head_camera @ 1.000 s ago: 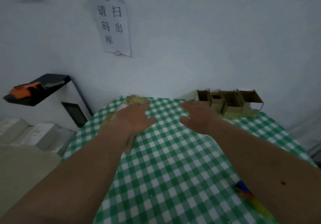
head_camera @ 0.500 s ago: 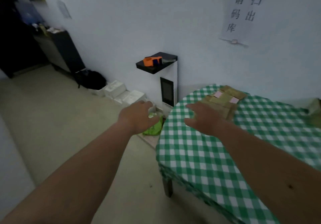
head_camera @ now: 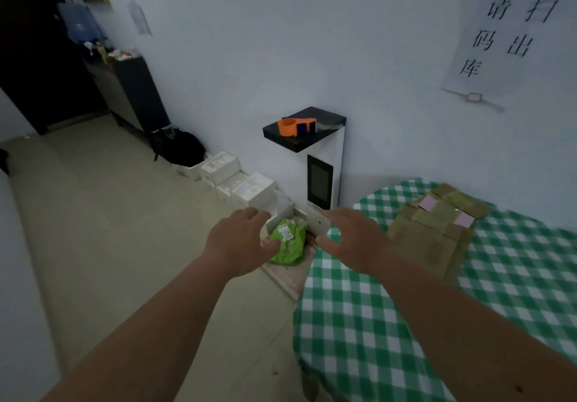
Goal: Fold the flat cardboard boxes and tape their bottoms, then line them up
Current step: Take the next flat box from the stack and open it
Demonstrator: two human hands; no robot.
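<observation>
Both hands are stretched out in front of the person with fingers loosely spread, and neither grip has hold of anything. The left hand (head_camera: 239, 241) hangs over the floor beyond the counter's left edge, above a green packet (head_camera: 288, 242) lying by the wall. The right hand (head_camera: 351, 239) hovers at the counter's left edge, just beside the stack of flat cardboard boxes (head_camera: 437, 226).

That stack lies near the far left edge of the checked counter (head_camera: 390, 323), some sheets bearing pink labels (head_camera: 428, 203). The sheets look thin, light and fairly stiff, yet likely to bend or crease along their scored folds if lifted by one corner. Judging from this, a single sheet would best be peeled off at a free edge with thumb above and fingers below, then supported along two opposite edges while it is squared open.

An orange tape dispenser (head_camera: 293, 126) sits on a black-topped cabinet (head_camera: 307, 139) against the wall, well apart from the stack.
</observation>
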